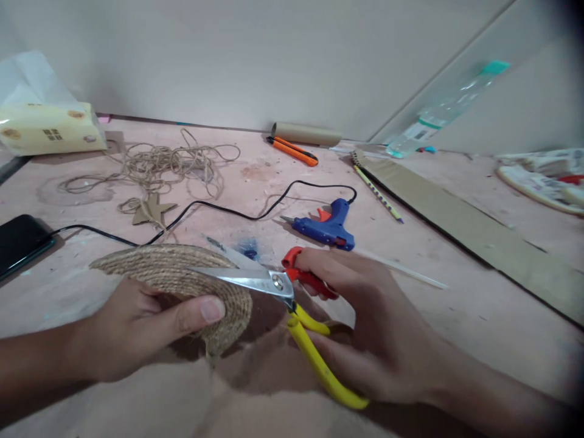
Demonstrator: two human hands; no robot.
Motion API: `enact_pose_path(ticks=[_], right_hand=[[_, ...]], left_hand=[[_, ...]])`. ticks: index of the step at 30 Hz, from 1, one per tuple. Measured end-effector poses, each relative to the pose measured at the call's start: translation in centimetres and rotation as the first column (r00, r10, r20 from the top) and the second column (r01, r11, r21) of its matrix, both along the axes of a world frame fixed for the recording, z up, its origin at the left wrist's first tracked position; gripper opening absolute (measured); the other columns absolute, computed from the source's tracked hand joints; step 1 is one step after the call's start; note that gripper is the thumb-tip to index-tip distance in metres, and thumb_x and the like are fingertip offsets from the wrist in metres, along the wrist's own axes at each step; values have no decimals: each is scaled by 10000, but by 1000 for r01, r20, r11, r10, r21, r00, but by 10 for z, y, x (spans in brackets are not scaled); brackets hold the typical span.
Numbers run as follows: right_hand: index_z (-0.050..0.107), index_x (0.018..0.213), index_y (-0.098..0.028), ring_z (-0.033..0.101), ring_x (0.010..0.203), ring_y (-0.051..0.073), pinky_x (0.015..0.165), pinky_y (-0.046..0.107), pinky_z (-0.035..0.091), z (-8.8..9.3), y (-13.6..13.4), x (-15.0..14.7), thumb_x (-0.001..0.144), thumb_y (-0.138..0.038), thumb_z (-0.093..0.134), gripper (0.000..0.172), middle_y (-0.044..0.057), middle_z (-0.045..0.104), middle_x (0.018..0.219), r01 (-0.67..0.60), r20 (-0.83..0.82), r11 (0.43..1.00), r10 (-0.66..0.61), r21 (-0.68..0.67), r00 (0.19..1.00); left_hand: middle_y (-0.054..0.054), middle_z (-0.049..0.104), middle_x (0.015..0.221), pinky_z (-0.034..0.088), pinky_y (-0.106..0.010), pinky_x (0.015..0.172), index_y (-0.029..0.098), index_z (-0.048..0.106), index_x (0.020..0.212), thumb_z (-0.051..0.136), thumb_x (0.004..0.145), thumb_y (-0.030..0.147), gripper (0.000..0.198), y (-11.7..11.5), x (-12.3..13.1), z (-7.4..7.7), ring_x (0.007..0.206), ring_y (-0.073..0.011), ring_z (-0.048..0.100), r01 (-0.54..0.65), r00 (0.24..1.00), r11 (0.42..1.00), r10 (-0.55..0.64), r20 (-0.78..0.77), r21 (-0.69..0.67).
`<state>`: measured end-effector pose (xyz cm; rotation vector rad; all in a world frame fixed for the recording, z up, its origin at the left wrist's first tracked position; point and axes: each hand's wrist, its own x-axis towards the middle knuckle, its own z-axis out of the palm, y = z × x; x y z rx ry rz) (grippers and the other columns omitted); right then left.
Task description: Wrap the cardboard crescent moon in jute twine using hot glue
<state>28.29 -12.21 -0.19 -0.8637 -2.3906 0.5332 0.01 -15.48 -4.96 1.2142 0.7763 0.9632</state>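
Note:
My left hand (159,325) grips a curved, crescent-like piece wrapped in twine (173,261), thumb on top and the other fingers hidden beneath. A short frayed end hangs from its lower tip. In my right hand (378,316) is a pair of scissors (278,281) with red and yellow handles, fingers curled about them. Their blades are spread and point left; the nearer blade overlaps the twine piece in the view. Whether it touches cannot be told. Behind the piece lie a cardboard star (154,210) and a loose tangle of twine (164,164).
A blue glue gun (323,225) lies beyond my right hand, its black cord (219,208) running left. Farther back are an orange utility knife (294,151), a cardboard tube (305,132), a pencil (378,193), a cardboard strip (474,231), a bottle (447,112), a tissue pack (52,129) and a dark device (22,243).

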Motion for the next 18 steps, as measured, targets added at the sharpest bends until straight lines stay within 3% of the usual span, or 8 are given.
enact_pose_path(ticks=[3,9,13,18], right_hand=[[532,884,-262,544,605,148,573,287,437,-2,1,0,963,-323,723,216,-25,658,744,-7,2,999,7,31,1000],[545,880,-261,633,655,173,593,298,458,-3,1,1,997,-384,703,232,3,709,771,13,31,996,-16,89,999],[500,831,-264,594,623,163,570,297,438,-3,1,1,1008,-380,687,283,10,704,753,22,54,993,-28,114,998],[489,834,-266,605,640,168,585,293,441,-3,3,1,1036,-392,675,302,2,689,742,23,62,993,-30,115,998]], left_hand=[[-31,900,997,695,-266,815,264,925,1095,857,1033,513,265,-1,0,1,889,-203,827,-22,1000,999,22,5,-24],[-35,887,974,694,-272,786,259,931,1077,845,1040,526,283,-1,-1,3,849,-198,807,-13,1000,1000,13,-6,-23],[2,878,965,684,-234,791,278,923,1071,848,1043,515,250,-3,-1,2,857,-171,791,9,999,997,-6,33,-80],[-11,843,864,654,-242,623,281,922,984,914,937,630,352,-2,3,-3,675,-158,713,-45,999,991,46,11,-128]])
